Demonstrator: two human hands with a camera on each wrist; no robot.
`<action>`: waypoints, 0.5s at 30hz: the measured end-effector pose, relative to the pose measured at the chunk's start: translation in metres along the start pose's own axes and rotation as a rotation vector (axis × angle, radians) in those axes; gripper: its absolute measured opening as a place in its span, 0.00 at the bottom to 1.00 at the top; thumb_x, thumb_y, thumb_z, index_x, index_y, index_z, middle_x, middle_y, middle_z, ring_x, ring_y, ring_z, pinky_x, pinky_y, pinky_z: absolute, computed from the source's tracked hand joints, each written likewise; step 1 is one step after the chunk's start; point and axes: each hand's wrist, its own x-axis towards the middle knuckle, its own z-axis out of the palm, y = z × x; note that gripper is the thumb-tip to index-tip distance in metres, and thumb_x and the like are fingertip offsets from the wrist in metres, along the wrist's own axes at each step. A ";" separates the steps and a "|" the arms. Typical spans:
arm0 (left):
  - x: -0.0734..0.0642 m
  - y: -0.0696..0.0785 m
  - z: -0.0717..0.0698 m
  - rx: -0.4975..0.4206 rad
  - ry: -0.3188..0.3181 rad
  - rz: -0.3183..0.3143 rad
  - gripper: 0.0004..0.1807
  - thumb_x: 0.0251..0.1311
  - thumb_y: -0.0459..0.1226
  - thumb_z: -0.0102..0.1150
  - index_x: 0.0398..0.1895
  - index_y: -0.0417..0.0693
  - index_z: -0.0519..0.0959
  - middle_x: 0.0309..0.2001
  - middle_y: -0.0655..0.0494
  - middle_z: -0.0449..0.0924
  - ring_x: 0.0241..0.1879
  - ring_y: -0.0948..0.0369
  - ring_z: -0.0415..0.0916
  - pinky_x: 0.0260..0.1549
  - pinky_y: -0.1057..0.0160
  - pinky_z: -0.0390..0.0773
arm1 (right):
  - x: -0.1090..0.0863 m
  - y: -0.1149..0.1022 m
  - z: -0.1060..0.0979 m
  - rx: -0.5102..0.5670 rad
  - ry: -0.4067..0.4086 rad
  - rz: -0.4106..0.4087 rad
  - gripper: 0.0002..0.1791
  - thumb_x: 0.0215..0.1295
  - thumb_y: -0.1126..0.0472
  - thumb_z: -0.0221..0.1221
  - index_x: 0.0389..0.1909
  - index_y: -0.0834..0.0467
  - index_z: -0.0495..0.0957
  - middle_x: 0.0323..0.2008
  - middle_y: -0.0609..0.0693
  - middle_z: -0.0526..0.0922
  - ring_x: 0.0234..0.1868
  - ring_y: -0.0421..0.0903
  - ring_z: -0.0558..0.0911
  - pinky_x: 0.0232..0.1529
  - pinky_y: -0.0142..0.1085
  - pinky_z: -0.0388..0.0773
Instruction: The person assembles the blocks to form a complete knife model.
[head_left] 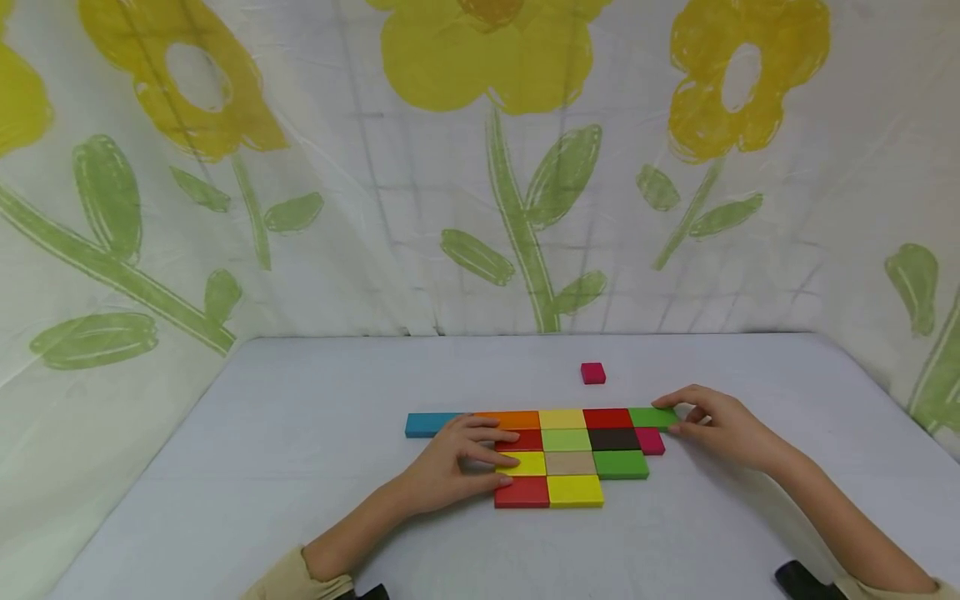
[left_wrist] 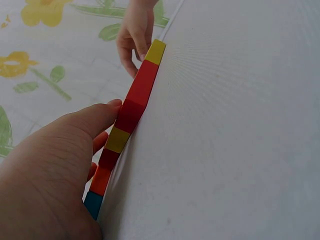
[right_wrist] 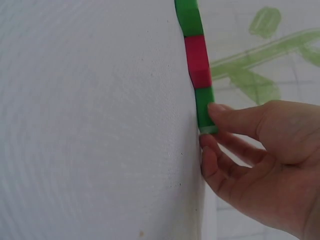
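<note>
Flat coloured blocks lie edge to edge in several rows, stepped at the sides. The back row runs from a blue block [head_left: 431, 425] through orange, pale yellow and dark red to a green block [head_left: 651, 417] at the right end. My right hand [head_left: 716, 425] pinches that green block by its outer end, thumb and fingers on it in the right wrist view. My left hand [head_left: 448, 467] rests along the left side, fingers stretched over the red block [head_left: 528, 440] and the yellow block [head_left: 531, 463]. Its thumb touches the front red block [head_left: 521, 493].
A small pink block [head_left: 592, 373] lies alone behind the rows. Another pink block [head_left: 650, 441] ends the second row, against the dark block [head_left: 613, 439]. All lie on a white-covered table [head_left: 315, 392], with a flower-printed cloth [head_left: 337, 208] hanging at its back edge.
</note>
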 end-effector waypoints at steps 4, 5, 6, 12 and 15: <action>0.000 0.001 -0.001 0.002 0.002 0.001 0.15 0.65 0.43 0.72 0.54 0.56 0.91 0.65 0.62 0.83 0.71 0.55 0.71 0.72 0.33 0.62 | 0.001 -0.001 0.000 0.000 -0.003 0.002 0.19 0.67 0.68 0.69 0.58 0.63 0.83 0.56 0.61 0.84 0.43 0.44 0.80 0.38 0.30 0.81; 0.000 0.001 -0.001 0.002 0.002 0.001 0.15 0.65 0.42 0.72 0.54 0.56 0.91 0.65 0.61 0.83 0.71 0.55 0.71 0.72 0.33 0.61 | 0.001 -0.001 0.000 0.000 -0.004 0.002 0.19 0.67 0.68 0.69 0.58 0.63 0.83 0.56 0.61 0.84 0.43 0.44 0.80 0.38 0.30 0.81; 0.000 0.001 -0.001 0.001 0.002 0.001 0.15 0.65 0.42 0.72 0.54 0.56 0.91 0.65 0.61 0.83 0.71 0.55 0.71 0.72 0.33 0.61 | 0.001 -0.001 0.000 0.000 -0.005 0.003 0.19 0.67 0.68 0.69 0.58 0.62 0.83 0.56 0.61 0.84 0.43 0.44 0.80 0.38 0.30 0.81; 0.000 0.001 -0.001 0.000 -0.002 -0.004 0.15 0.65 0.42 0.72 0.54 0.56 0.91 0.66 0.61 0.83 0.71 0.54 0.70 0.72 0.33 0.61 | 0.001 -0.001 -0.001 0.003 -0.010 0.003 0.19 0.67 0.67 0.69 0.58 0.63 0.83 0.57 0.62 0.83 0.43 0.45 0.80 0.38 0.30 0.81; 0.000 0.001 -0.001 -0.005 -0.004 -0.006 0.15 0.65 0.43 0.72 0.55 0.56 0.91 0.66 0.62 0.82 0.71 0.54 0.70 0.72 0.32 0.61 | 0.000 0.000 -0.002 0.008 -0.019 0.009 0.19 0.67 0.67 0.68 0.59 0.63 0.83 0.57 0.63 0.83 0.44 0.46 0.80 0.38 0.30 0.81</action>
